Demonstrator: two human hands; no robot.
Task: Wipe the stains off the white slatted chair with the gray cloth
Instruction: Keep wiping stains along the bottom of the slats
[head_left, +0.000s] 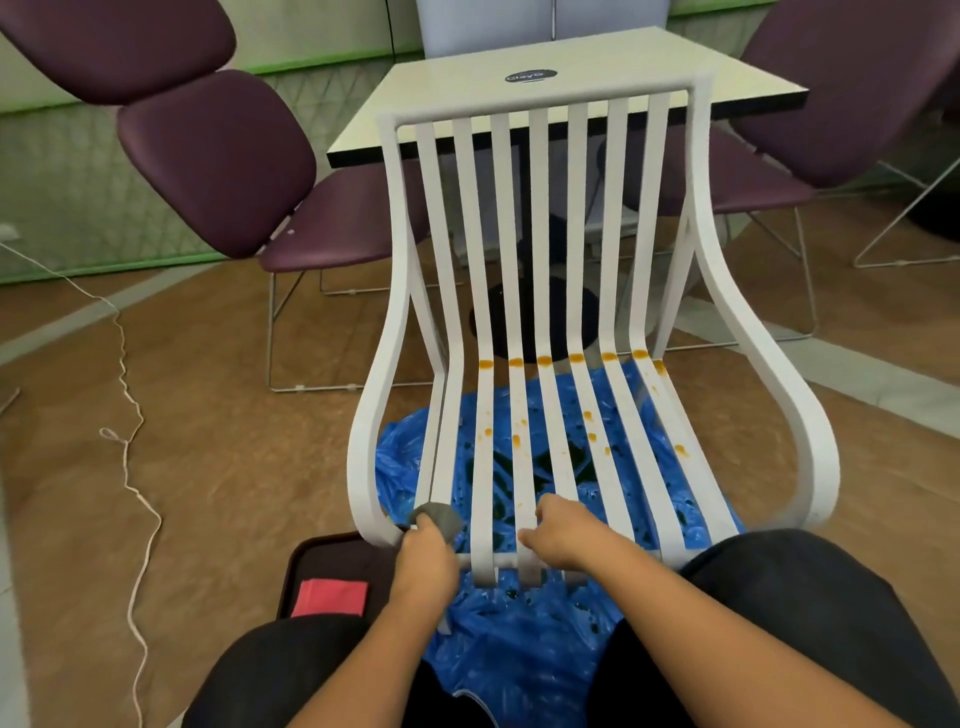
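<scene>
At the chair's (540, 291) front edge, the left hand (423, 553) pinches the cloth (440, 517) in closed fingers while the right hand (563, 527) grips a slat; carry it up to the orange stains (545, 360), pressing along each slat.

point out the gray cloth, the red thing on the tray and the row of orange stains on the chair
gray cloth (440, 516): head view, on the bunched part showing above the left hand's fingers.
red thing (330, 597): head view, its flat middle, lying on the dark tray.
orange stains (544, 360): head view, a middle blot where the seat meets the back.
</scene>
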